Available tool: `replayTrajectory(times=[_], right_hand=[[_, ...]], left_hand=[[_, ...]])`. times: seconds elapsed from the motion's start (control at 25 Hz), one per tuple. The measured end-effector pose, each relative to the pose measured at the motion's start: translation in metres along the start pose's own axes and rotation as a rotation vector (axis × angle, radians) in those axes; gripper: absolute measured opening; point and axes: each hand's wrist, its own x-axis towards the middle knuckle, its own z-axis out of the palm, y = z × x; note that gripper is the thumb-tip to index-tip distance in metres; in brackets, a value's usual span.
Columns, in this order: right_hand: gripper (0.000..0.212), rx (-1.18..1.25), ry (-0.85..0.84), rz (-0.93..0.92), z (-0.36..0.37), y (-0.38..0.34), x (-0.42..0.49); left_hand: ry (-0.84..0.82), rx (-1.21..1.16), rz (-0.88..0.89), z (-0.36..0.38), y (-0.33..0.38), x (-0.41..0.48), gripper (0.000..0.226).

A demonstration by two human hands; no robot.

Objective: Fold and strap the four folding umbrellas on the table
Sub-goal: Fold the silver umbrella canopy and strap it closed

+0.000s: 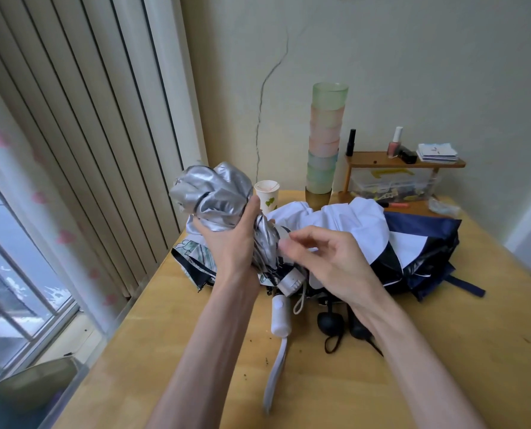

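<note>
A silver umbrella (211, 193) is held up off the wooden table (335, 382), its crumpled canopy bunched and tilted to the left. My left hand (230, 239) is closed around its middle. My right hand (323, 261) hovers just to the right of it, fingers loosely curled near the silver folds; whether it pinches a strap is unclear. Beneath lie a patterned umbrella with a dark rim (196, 261), a white umbrella (347, 224) and a navy umbrella (425, 249), all loose and unstrapped. White handles (281, 317) and black handles (330, 325) point toward me.
A paper cup (267, 193) stands behind the silver umbrella. A tall stack of pastel cups (324, 140) and a small wooden shelf (403, 164) with bottles and a clear box are at the back. Vertical blinds (81, 150) and a window are on the left.
</note>
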Motion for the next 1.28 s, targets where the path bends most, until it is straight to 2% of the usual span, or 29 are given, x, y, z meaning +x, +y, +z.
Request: replayTrajectory(times=[0.08,0.12,0.2,0.28,0.36,0.48,0.6,0.72,0.84,0.92,1.04,1.16,1.2,1.28], right_hand=[[0.008,-0.05,0.029,-0.044,-0.002,0.001,-0.001],[0.006,0.004,0.056,-0.035,-0.003,0.001,0.001],[0.005,0.255,0.08,0.029,-0.003,-0.008,0.009],[0.015,0.411,0.085,0.072,-0.005,-0.019,0.025],[0.022,0.378,0.052,0.09,-0.006,-0.028,0.043],[0.012,0.256,0.0,0.119,-0.007,-0.027,0.059],[0.011,0.166,-0.05,0.174,-0.01,-0.022,0.059],[0.01,0.2,-0.044,0.254,-0.02,-0.021,0.056],[0.027,0.224,-0.066,0.252,-0.032,-0.02,0.05],[0.022,0.17,-0.07,0.161,-0.031,-0.016,0.047],[0.018,-0.069,0.032,-0.07,-0.028,-0.004,0.042],[0.025,-0.084,0.107,-0.099,-0.031,0.003,0.029],[0.028,-0.075,0.063,-0.079,-0.032,0.005,0.023],[0.044,-0.095,-0.139,-0.011,-0.028,0.009,0.01]], left_hand=[[-0.054,0.07,0.045,-0.002,0.0,0.003,0.102],[-0.095,0.096,0.065,-0.003,0.0,0.003,0.104],[-0.204,0.149,0.115,-0.005,0.0,0.004,0.102],[-0.334,0.233,0.168,-0.007,-0.001,0.004,0.095],[-0.444,0.303,0.185,-0.007,-0.001,0.001,0.079],[-0.514,0.317,0.133,-0.008,-0.001,-0.002,0.074],[-0.497,0.303,0.103,-0.007,-0.002,-0.004,0.075],[-0.499,0.331,0.081,-0.009,-0.003,-0.004,0.067],[-0.509,0.366,0.108,-0.011,0.0,-0.003,0.057],[-0.506,0.385,0.125,-0.01,0.002,-0.002,0.051],[-0.45,0.381,0.103,-0.011,0.003,-0.003,0.051],[-0.341,0.354,0.091,-0.011,0.0,-0.002,0.055],[-0.298,0.324,0.086,-0.01,-0.001,-0.001,0.059],[-0.193,0.241,0.081,-0.007,-0.004,0.001,0.072]])
